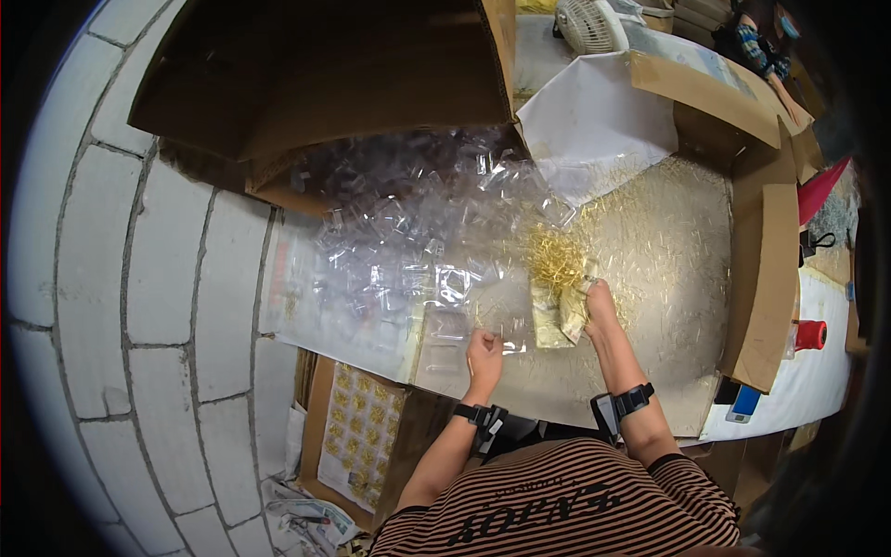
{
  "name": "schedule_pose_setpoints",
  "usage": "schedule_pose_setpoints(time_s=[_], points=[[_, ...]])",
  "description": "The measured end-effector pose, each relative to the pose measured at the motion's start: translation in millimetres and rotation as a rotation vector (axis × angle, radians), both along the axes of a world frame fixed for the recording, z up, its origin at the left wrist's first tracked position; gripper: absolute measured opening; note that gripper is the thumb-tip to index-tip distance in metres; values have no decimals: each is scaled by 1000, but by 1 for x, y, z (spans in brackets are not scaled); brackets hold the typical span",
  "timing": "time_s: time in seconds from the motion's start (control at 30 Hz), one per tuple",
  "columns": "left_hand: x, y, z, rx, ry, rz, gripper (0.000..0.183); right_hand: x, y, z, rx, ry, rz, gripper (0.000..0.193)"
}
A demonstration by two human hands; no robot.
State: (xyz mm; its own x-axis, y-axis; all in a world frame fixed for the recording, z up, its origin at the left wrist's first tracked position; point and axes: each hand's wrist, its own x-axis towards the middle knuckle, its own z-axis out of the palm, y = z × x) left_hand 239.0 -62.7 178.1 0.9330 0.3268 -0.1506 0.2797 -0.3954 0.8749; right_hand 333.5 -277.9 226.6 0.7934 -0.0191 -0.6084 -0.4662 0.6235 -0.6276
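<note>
My left hand (482,354) is closed in a pinch at the front of the worktop, on the edge of a clear plastic piece (513,346). To its right, my right hand (600,303) is curled beside a crumpled yellowish packet (549,323); its fingertips are partly hidden, and what they hold cannot be made out. A tangled heap of thin gold-coloured strips (555,254) lies against the packet's far end. Farther left, a large pile of small clear plastic boxes (399,223) spreads toward my left hand.
A big cardboard box (325,74) opens over the clear boxes. Cardboard walls (768,278) edge the worktop (668,343), strewn with gold strips. A lower carton (320,418) holds rows of gold bunches (360,429). A fan (589,26) and another person (766,51) are beyond.
</note>
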Motion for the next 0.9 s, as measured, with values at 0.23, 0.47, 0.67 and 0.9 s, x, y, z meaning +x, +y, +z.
schedule_pose_setpoints(time_s=[0.23,0.47,0.67,0.9], points=[[-24,-3,19,-513,115,201,8,-19,-21,-11,-131,62,28,21],[-20,-16,22,-864,248,277,16,-34,-43,-9,-269,-18,6,21],[-32,-36,5,-940,479,49,18,-37,-44,28,-577,-127,38,17],[-54,-55,23,-949,711,-139,29,-29,-22,47,-885,-411,70,13]])
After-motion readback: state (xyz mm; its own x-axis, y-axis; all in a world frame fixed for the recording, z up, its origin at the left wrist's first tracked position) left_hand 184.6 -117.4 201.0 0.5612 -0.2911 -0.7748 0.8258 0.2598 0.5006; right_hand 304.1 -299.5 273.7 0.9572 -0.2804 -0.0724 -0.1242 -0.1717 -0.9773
